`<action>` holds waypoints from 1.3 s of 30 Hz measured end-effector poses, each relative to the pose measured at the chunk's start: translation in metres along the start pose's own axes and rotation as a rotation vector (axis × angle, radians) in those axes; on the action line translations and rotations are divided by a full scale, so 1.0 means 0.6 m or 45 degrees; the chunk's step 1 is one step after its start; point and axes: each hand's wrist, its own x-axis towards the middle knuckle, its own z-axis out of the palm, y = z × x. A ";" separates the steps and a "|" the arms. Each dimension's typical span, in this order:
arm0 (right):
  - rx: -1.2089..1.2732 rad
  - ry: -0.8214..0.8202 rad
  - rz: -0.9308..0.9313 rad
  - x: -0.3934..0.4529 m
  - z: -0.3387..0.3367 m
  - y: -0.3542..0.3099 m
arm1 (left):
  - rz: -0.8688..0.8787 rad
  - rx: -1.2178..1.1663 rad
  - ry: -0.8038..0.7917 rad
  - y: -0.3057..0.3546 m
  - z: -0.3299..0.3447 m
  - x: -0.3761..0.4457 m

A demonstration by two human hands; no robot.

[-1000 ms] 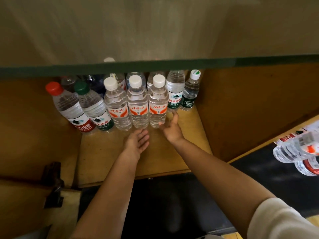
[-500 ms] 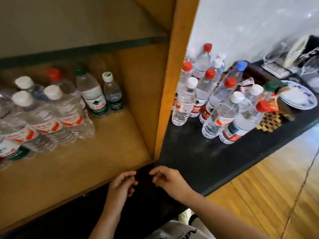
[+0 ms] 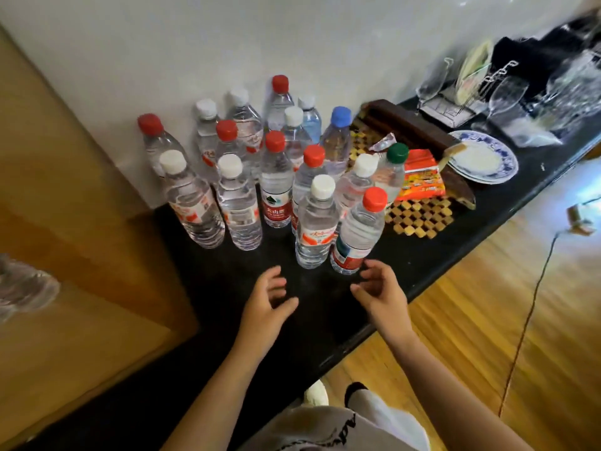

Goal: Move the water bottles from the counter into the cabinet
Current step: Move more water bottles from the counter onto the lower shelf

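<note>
Plenty of water bottles still bunched on the black bench, right by the wooden cabinet. Reaching in with left hand and right hand, probably lining up for the white-capped bottle and red-capped bottle up front. Both grips loosely spread, holding nothing, just short of those.

Sixteen water bottles stand on the counter; two hands, two stacked plates.
</note>
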 end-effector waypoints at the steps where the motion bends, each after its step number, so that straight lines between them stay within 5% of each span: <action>1: 0.028 0.012 -0.015 0.017 -0.006 -0.004 | 0.050 -0.001 0.036 0.013 0.011 0.020; 8: 0.075 -0.059 -0.151 0.101 -0.012 -0.018 | 0.294 -0.059 0.014 0.079 0.051 0.122; 19: 0.050 -0.187 -0.080 0.132 -0.017 -0.007 | 0.305 -0.085 0.009 0.083 0.055 0.124; 29: -0.207 -0.364 -0.257 0.025 0.008 -0.018 | 0.315 -0.037 0.034 0.022 -0.007 -0.004; 39: -0.423 -0.492 -0.360 -0.138 0.161 -0.054 | 0.236 -0.025 0.216 -0.090 -0.181 -0.205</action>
